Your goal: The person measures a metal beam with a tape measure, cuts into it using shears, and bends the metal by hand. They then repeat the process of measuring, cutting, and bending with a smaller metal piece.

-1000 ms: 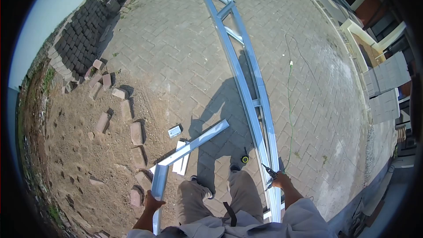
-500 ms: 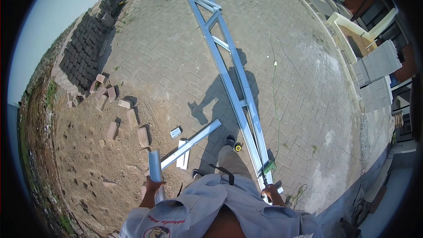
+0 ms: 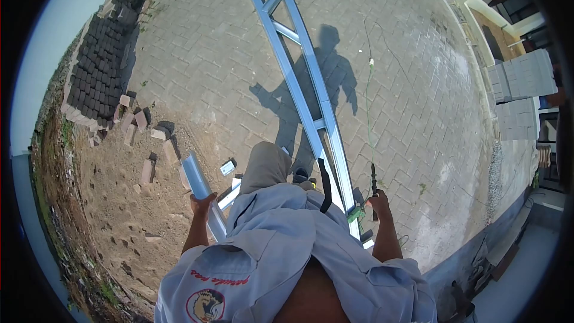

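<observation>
My left hand (image 3: 201,204) grips a short light-steel channel piece (image 3: 197,176), which sticks up and away from me on my left side. My right hand (image 3: 378,202) holds a dark power drill (image 3: 373,180) with a green part near it, its bit pointing away from me. A long light-steel truss frame (image 3: 299,78) lies on the paving and runs from beside my right hand far ahead. My grey shirt and one raised knee (image 3: 266,164) cover the ground between my hands.
A green cable (image 3: 369,101) trails over the paving right of the truss. Short steel offcuts (image 3: 227,167) lie by my left leg. Loose bricks (image 3: 152,134) edge a sandy patch at left, with stacked pavers (image 3: 98,66) behind. Grey block stacks (image 3: 523,84) stand at right.
I have straightened up and stepped forward; my knee has risen into view. The channel piece has lifted off the ground in my left hand. The drill has risen in my right hand.
</observation>
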Tool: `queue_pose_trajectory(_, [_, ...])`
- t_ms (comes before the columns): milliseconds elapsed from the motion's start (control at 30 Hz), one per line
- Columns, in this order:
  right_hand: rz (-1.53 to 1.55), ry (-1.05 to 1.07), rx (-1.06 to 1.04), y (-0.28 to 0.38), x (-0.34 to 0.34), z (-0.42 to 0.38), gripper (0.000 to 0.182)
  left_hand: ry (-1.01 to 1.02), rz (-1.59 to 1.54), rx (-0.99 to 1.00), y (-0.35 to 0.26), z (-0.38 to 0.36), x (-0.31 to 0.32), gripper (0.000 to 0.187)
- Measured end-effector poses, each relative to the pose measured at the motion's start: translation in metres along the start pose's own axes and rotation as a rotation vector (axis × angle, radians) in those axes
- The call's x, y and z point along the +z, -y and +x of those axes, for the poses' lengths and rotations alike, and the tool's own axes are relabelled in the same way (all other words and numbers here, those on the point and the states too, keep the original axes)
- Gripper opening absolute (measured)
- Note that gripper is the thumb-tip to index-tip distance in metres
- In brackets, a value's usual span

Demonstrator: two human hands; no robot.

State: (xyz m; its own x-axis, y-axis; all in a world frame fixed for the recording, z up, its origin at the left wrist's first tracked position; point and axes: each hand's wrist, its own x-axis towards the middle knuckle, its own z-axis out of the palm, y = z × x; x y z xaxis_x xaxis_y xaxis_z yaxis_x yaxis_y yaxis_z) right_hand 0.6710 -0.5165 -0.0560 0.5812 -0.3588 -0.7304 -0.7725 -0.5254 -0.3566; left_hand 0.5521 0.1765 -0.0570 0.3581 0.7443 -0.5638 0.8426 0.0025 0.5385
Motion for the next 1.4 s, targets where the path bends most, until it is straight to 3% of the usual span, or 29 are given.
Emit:
queue_pose_trajectory(100, [-0.078,0.007,-0.03,0.033,-0.014,0.028,0.064,-0.006,0.027,0.049,-0.002,0.03,0.029,0.103])
queue_pose_trajectory(267, [-0.011,0.133,0.158,0.053,-0.001,0.084,0.066,0.008,0.387,-0.106,-0.083,0.067,0.074,0.11])
queue_pose_trajectory(300, [0.034,0.149,0.241,0.088,-0.001,0.075,0.065,-0.002,0.446,-0.136,-0.104,0.084,0.086,0.112])
queue_pose_trajectory(367, [-0.147,0.136,0.288,0.074,0.019,0.11,0.063,0.011,0.442,-0.125,-0.176,0.097,0.106,0.109])
queue_pose_trajectory(433, [-0.351,0.298,0.27,0.107,0.019,0.124,0.058,-0.024,0.518,-0.183,-0.232,0.13,0.125,0.106])
queue_pose_trajectory(500, [-0.141,0.352,0.534,0.106,0.026,0.145,0.058,0.012,0.366,-0.109,-0.292,0.167,0.137,0.1])
queue_pose_trajectory(567, [-0.302,0.272,0.403,0.172,0.001,0.153,0.062,0.041,0.257,-0.065,-0.372,0.208,0.145,0.094])
queue_pose_trajectory(633, [-0.154,0.142,0.3,0.193,-0.015,0.171,0.062,0.099,0.143,0.006,-0.441,0.256,0.158,0.086])
queue_pose_trajectory(700, [-0.115,0.119,0.335,0.298,-0.053,0.155,0.051,0.142,0.02,0.073,-0.502,0.297,0.174,0.082])
queue_pose_trajectory(767, [0.068,0.117,0.356,0.307,-0.072,0.192,0.047,0.162,-0.063,0.166,-0.569,0.321,0.187,0.083])
queue_pose_trajectory(867, [0.03,0.098,0.313,0.344,-0.102,0.233,0.044,0.143,-0.161,0.279,-0.638,0.33,0.212,0.082])
queue_pose_trajectory(967, [-0.19,0.095,0.247,0.418,-0.131,0.254,0.045,0.061,-0.084,0.3,-0.671,0.342,0.244,0.079])
queue_pose_trajectory(1100, [-0.314,0.152,0.133,0.466,-0.169,0.34,0.05,-0.12,0.023,0.283,-0.672,0.333,0.299,0.077])
queue_pose_trajectory(1200, [-0.342,0.208,0.063,0.497,-0.215,0.423,0.053,-0.153,-0.003,0.103,-0.683,0.29,0.335,0.082])
queue_pose_trajectory(1300, [-0.28,0.22,0.046,0.546,-0.279,0.501,0.057,-0.337,0.092,-0.027,-0.659,0.263,0.389,0.083])
queue_pose_trajectory(1367, [-0.279,0.217,0.145,0.581,-0.325,0.551,0.064,-0.229,0.023,-0.18,-0.683,0.226,0.407,0.084])
queue_pose_trajectory(1400, [-0.3,0.101,0.07,0.619,-0.345,0.559,0.063,-0.183,-0.033,-0.256,-0.701,0.209,0.42,0.084])
